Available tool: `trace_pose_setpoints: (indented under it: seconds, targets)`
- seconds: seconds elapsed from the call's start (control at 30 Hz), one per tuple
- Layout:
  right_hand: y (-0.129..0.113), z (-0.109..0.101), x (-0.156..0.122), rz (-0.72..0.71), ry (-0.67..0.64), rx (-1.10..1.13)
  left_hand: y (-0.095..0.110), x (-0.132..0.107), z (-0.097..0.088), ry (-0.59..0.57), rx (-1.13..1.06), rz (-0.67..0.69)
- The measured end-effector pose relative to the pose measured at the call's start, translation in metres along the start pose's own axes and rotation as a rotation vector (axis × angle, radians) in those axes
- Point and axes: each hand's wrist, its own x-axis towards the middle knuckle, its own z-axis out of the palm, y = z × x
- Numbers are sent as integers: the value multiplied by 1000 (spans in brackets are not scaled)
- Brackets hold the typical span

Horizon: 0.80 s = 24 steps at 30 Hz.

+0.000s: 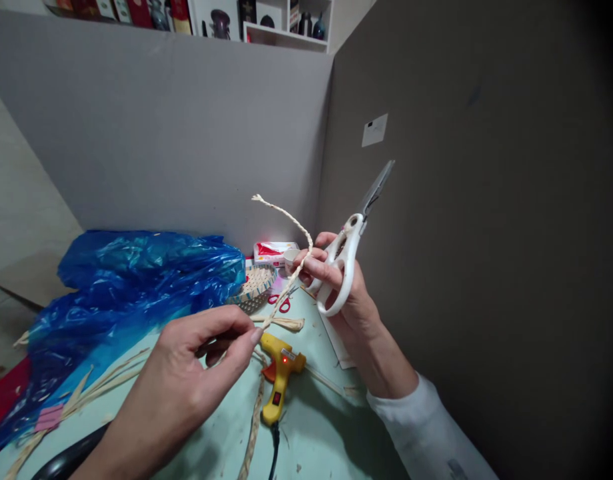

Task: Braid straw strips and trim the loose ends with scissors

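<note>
My left hand (201, 360) pinches a thin braided straw cord (288, 288) between thumb and forefinger. The cord rises to my right hand (347, 293), where the fingers also touch it, and its frayed end curls up and to the left. White-handled scissors (347, 257) hang on my right hand, blades pointing up and away to the right. Beneath the hands lies a yellow glue gun (280, 380) with a red light on. A thicker braid (254, 413) runs down the table beside the glue gun.
Crumpled blue plastic (146, 280) covers the left back of the table (316, 440). A woven basket (256, 283), red-handled scissors (281, 303) and a red-and-white packet (275, 253) sit at the back. Straw strands (101, 387) lie left. Grey panels (186, 133) stand behind and right.
</note>
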Motion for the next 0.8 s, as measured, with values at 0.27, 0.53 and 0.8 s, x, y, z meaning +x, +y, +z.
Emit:
trace_pose_setpoints:
  seconds: [0.27, 0.53, 0.8]
  targets:
    - [3, -4, 3, -1, 0, 13, -4, 2, -2, -44, 9, -53]
    - [4, -5, 2, -8, 3, -3, -6, 5, -5, -73, -78, -55]
    - [-1, -2, 1, 5, 24, 20, -13, 6, -12, -225, -229, -135]
